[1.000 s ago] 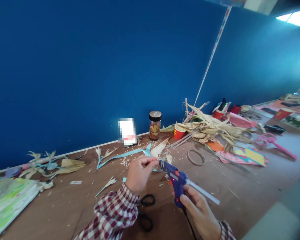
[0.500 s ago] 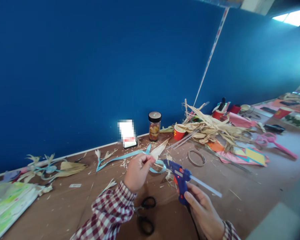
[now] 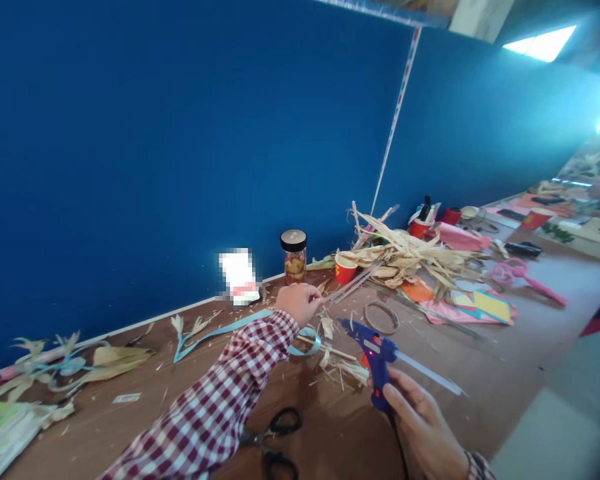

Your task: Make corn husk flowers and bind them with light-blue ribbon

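Observation:
My left hand (image 3: 300, 303) is stretched forward over the table beside the jar. Its thumb and fingertips are pinched together near the ends of clear sticks (image 3: 357, 280), and what they hold, if anything, I cannot make out. A light blue ribbon (image 3: 247, 321) runs under my left forearm and curls out past the wrist. My right hand (image 3: 423, 413) is wrapped round the handle of a blue hot glue gun (image 3: 375, 357), its nozzle pointing up and left. A translucent glue stick (image 3: 427, 373) sticks out of its back end. Corn husk scraps (image 3: 343, 365) lie left of the nozzle.
Black-handled scissors (image 3: 275, 440) lie in front. A jar (image 3: 295, 257) with a black lid, a lit phone (image 3: 239, 277) and a red paper cup (image 3: 346, 268) stand along the blue wall. Dried corn husks (image 3: 405, 243) are heaped right, near pink scissors (image 3: 527, 280).
My left hand has moved forward, away from the glue gun; the pale husk piece it pinched is now mostly out of sight. My right hand still holds the gun. The view has shifted right.

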The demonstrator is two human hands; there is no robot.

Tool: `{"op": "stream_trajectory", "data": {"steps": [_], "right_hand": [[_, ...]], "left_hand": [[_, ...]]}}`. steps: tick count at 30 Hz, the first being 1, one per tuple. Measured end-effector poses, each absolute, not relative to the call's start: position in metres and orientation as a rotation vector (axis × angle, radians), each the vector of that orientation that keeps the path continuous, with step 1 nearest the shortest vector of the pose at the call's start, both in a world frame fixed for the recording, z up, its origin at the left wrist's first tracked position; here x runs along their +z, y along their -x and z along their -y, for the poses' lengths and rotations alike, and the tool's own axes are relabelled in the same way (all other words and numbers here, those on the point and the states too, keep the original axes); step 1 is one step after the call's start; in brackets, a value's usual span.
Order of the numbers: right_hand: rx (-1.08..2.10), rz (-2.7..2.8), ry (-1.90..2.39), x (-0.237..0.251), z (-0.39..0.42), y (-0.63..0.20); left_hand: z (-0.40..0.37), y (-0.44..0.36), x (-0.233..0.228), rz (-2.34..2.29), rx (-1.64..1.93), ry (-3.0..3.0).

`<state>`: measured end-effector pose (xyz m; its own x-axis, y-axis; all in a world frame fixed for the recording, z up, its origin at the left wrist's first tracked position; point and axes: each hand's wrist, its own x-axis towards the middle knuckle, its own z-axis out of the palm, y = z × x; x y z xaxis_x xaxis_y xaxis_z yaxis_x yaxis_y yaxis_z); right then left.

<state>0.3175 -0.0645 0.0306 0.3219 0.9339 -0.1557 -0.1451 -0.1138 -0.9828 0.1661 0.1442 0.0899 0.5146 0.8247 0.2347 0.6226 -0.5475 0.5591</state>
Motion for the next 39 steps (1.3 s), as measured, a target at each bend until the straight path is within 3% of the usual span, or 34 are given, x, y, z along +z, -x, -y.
{"op": "stream_trajectory", "data": {"steps": [14,19,23,27,31,35,39], "right_hand": [[1.234,0.706,1.254,0.028,0.047,-0.302],[1.256,0.394,1.159,0.03,0.044,-0.309],[1.207,0.309,1.146,0.042,0.043,-0.323],[0.998,0.482,1.225,0.05,0.043,-0.349],[0.691,0.735,1.513,0.058,0.04,-0.389],[0.196,0.938,1.808,0.091,0.031,-0.429],[0.015,1.115,1.934,0.126,0.022,-0.448]], "left_hand": [[-0.126,-0.165,0.098,-0.767,0.849,-2.299],[-0.132,-0.15,0.099,-0.868,1.068,-2.262],[-0.146,-0.148,0.085,-1.039,0.959,-2.407],[-0.15,-0.155,0.068,-1.063,0.691,-2.595],[-0.138,-0.159,0.066,-1.034,0.64,-2.635],[-0.117,-0.16,0.066,-0.928,0.564,-2.673],[-0.093,-0.163,0.056,-0.744,0.492,-2.727]]}}
